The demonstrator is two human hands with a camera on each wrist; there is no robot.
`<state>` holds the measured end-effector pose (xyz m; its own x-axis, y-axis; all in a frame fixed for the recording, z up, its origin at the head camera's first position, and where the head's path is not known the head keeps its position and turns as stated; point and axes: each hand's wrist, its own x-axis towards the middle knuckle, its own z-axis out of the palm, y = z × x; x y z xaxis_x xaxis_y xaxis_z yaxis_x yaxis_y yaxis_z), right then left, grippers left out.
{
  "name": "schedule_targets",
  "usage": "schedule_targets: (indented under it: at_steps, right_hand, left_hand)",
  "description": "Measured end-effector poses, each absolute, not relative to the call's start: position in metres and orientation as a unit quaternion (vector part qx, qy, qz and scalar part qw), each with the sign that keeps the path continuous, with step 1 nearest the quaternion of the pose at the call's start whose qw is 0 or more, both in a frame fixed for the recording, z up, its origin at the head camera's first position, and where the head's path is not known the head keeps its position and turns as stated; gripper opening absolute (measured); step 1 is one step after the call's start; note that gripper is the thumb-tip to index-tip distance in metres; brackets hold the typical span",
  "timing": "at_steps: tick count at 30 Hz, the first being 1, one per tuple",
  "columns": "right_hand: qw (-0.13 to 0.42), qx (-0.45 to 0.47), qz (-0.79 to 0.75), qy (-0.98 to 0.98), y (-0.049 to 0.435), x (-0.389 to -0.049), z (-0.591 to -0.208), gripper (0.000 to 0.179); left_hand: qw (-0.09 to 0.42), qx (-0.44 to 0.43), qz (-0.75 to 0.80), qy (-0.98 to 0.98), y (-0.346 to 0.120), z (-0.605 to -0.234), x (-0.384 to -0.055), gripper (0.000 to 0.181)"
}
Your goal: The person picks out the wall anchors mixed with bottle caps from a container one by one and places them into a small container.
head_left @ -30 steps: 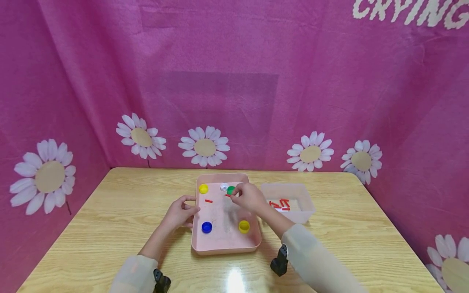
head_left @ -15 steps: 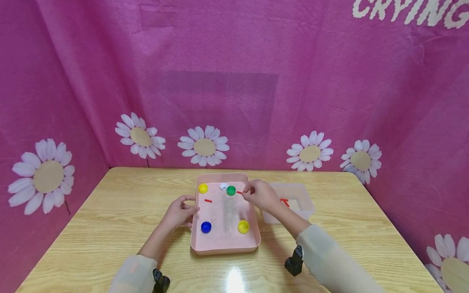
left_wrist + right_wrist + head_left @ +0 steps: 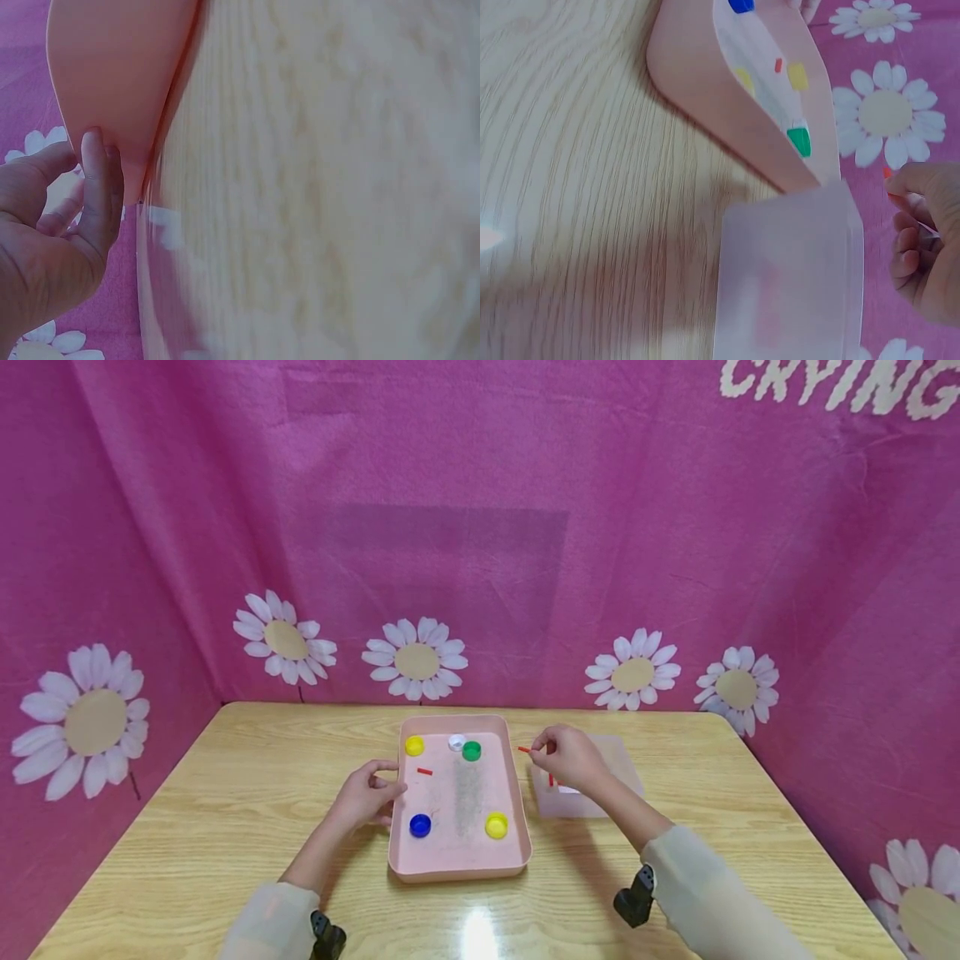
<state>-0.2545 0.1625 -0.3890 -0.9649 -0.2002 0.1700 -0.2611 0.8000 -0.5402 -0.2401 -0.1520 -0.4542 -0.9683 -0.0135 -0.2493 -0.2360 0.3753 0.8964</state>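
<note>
Between the thumb and fingertips of my right hand point(image 3: 573, 758) a small red stick point(image 3: 524, 749) is pinched, held over the near-left side of a translucent box point(image 3: 573, 806). More red sticks show in that box, partly hidden by the hand. My left hand point(image 3: 369, 795) holds the left wall of a pink tray point(image 3: 459, 875), fingers against the outside and thumb at the rim. A single red stick point(image 3: 424, 771) lies in the tray. Bottle caps stand around it: yellow point(image 3: 414, 746), white point(image 3: 457, 742), green point(image 3: 471, 751), blue point(image 3: 420, 826) and another yellow cap point(image 3: 496, 826).
Tray and box stand side by side on a wooden table point(image 3: 675, 860), with a narrow gap between them. A pink cloth point(image 3: 450, 560) with daisies hangs behind and at both sides. Dark smudges mark the tray's floor.
My right hand has moved right, from beside the green cap to over the translucent box, carrying the red stick along. The left hand stays at the tray's wall.
</note>
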Motion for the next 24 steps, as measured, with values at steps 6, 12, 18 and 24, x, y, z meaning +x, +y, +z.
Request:
schedule_targets:
  at_steps: [6, 12, 18, 24]
  right_hand:
    - [0.056, 0.108, 0.288, -0.95, 0.182, -0.253, -0.391, 0.007]
    - [0.042, 0.091, 0.289, -0.952, 0.199, -0.252, -0.398, 0.009]
    - [0.035, 0.071, 0.292, -0.953, 0.211, -0.254, -0.405, 0.01]
    - [0.021, 0.064, 0.284, -0.956, 0.219, -0.257, -0.41, 0.011]
  left_hand:
    - [0.1, -0.079, 0.556, 0.822, -0.152, -0.455, -0.241, 0.044]
    - [0.101, -0.08, 0.558, 0.819, -0.153, -0.455, -0.241, 0.044]
    - [0.101, -0.077, 0.557, 0.821, -0.153, -0.455, -0.24, 0.044]
    - [0.102, -0.081, 0.561, 0.818, -0.153, -0.454, -0.239, 0.044]
